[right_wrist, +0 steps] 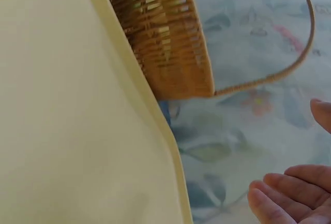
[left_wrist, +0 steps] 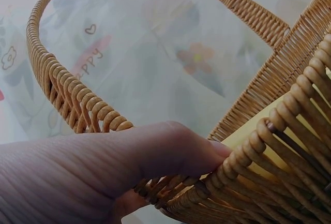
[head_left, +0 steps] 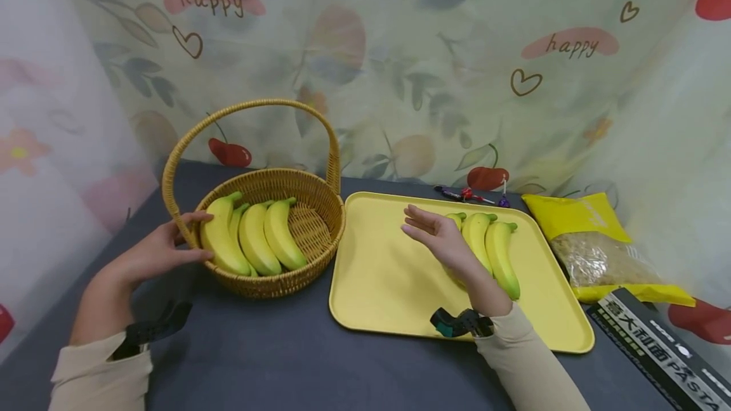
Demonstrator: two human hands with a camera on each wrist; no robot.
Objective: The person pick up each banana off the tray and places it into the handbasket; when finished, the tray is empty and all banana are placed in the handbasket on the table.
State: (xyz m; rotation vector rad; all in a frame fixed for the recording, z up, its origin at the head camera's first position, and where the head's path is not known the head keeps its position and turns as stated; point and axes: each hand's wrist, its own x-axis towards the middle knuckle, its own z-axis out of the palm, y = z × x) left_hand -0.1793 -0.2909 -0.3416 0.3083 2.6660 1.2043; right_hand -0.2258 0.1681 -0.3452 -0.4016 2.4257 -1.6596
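A wicker basket [head_left: 320, 221] with a tall arched handle holds several yellow bananas [head_left: 257, 240] along its left side. My left hand [head_left: 162, 247] grips the basket's left rim at the foot of the handle. Its thumb [left_wrist: 170, 149] presses against the woven rim in the left wrist view, while the other fingers are mostly hidden. Over the yellow tray [head_left: 377, 265], my right hand [head_left: 448, 243] is held with fingers extended and nothing in them. Behind and beside it lie more bananas [head_left: 502, 262] on the tray, partly covered by the hand and wrist.
Wrapped lollipops [head_left: 468, 195] lie behind the tray's far edge. To its right are a yellow clear-fronted bag [head_left: 599, 252] and a black pasta box [head_left: 662, 347]. A printed curtain [head_left: 388, 81] hangs behind the dark tabletop [head_left: 274, 354].
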